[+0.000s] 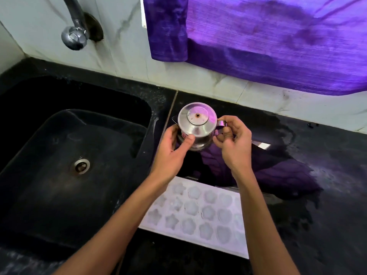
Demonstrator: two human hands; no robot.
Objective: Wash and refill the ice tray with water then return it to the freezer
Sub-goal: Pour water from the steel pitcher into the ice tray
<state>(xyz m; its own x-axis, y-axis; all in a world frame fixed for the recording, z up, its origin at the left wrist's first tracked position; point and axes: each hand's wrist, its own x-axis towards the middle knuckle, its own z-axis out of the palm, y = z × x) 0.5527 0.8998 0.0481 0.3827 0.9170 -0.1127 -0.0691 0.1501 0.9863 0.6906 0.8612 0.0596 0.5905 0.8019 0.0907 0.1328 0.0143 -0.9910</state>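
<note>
A white ice tray [198, 217] with flower-shaped cells lies flat on the black counter, below my forearms. Just beyond it stands a small steel jug [196, 124] with a lid on, spout pointing left. My left hand [174, 149] grips the jug's body from the left, thumb across its front. My right hand [232, 141] pinches the jug's handle on the right side. The tray's right end is partly hidden by my right forearm.
A deep black sink [65, 155] with a metal drain [80, 165] lies to the left, under a chrome tap [74, 36] on the tiled wall. A purple curtain [268, 40] hangs at the back right. The counter [317, 175] looks wet and reflects the curtain.
</note>
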